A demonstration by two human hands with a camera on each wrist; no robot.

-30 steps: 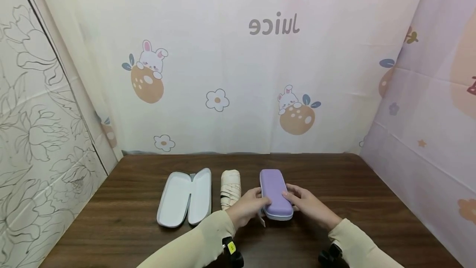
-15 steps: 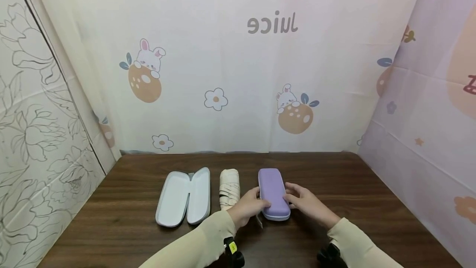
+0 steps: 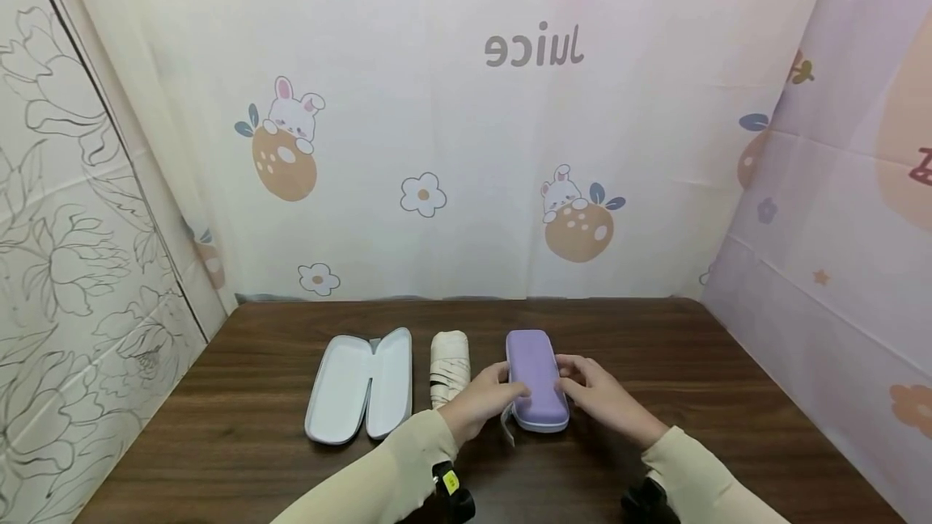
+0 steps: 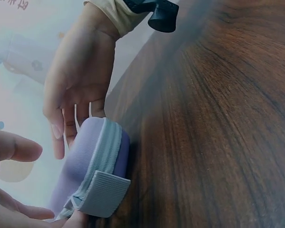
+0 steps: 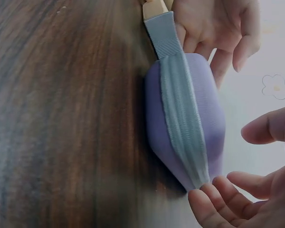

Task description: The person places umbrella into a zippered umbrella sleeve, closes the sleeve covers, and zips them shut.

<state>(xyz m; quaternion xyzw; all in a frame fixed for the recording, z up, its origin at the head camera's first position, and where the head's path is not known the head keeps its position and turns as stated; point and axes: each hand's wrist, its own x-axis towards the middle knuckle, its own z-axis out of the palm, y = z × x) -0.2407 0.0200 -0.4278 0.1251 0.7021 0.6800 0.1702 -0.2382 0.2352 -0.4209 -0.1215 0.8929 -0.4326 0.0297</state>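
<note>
Close wrist views, shared purple case (image 5: 186,121)

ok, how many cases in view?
2: an open white-lined case, left of the cream wrapped bundle, and a closed purple case, right of it. No third one shows.

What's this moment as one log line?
left hand: at left of purple case; right hand: at its right; white-lined case: open; cream bundle: between cases
</note>
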